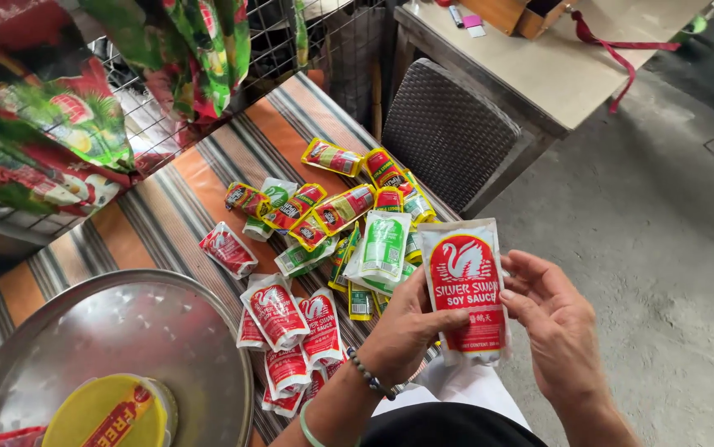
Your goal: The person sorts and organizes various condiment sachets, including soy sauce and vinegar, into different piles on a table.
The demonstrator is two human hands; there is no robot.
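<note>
- Holding one red-and-white sauce pouch [466, 290] upright above the striped table's edge [166, 215]; left hand [406, 331] pinches its lower left side; right hand [551, 319] touches its right edge, fingers loosely spread
- Pile of sachets [332, 240] lies just beside; steel basin [125, 331] near
- Advice: support the pouch from both edges, label facing up, avoiding a squeeze at its seams

Both forearms are being shown bare, with no sleeves being worn over them. A dark beaded bracelet is being worn on the wrist of the left hand [406, 327]. A pale green bangle is being worn further up the same forearm. No jewellery is being displayed on the right hand [557, 327]. Dark and white clothing is being worn below.
</note>
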